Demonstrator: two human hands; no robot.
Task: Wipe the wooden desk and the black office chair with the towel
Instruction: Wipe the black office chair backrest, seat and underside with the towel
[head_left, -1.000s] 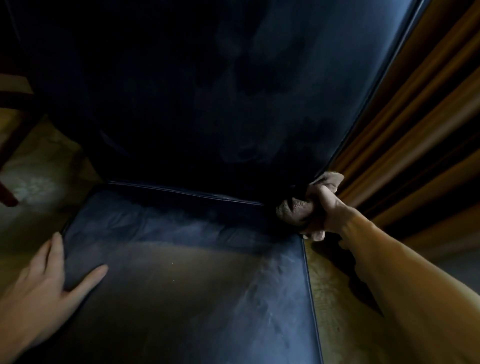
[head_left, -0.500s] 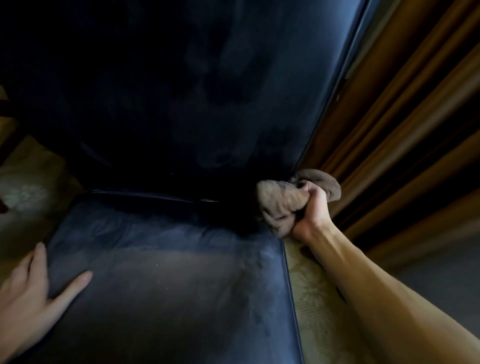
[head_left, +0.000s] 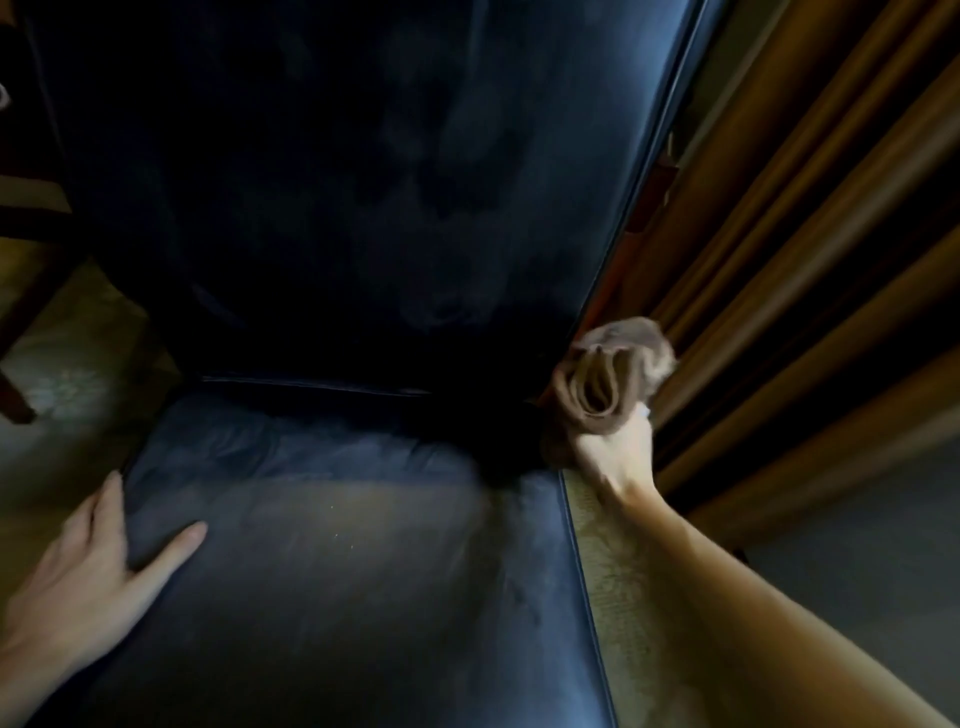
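**A:** What has changed for us in the last second?

**B:** Our right hand (head_left: 613, 452) has turned at the wrist. It keeps the brown towel (head_left: 605, 382) bunched in a closed fist. The wad now stands above the knuckles with its rolled folds facing us, where before it was pushed into the crease.

**A:** Where does that put the towel?

**B:** At the rear right corner of the black office chair (head_left: 332, 322), where the backrest (head_left: 337, 171) edge meets the seat (head_left: 337, 597). We cannot tell whether the cloth touches the piping, because it is blurred.

**A:** What does that mean for the wiping?

**B:** We judge the corner pass is ending and the cloth is being regathered. The broad seat, down and left of the grip, still shows dusty smears.

**A:** Our other hand?

**B:** Our left hand (head_left: 88, 577) stays flat, fingers straight, on the seat's front left edge, far across from the grip.

**A:** And the room?

**B:** It is dim. Brown curtain (head_left: 805, 260) folds hang just right of the fist, and pale patterned floor (head_left: 602, 582) runs beside the forearm. The wooden desk is out of view.
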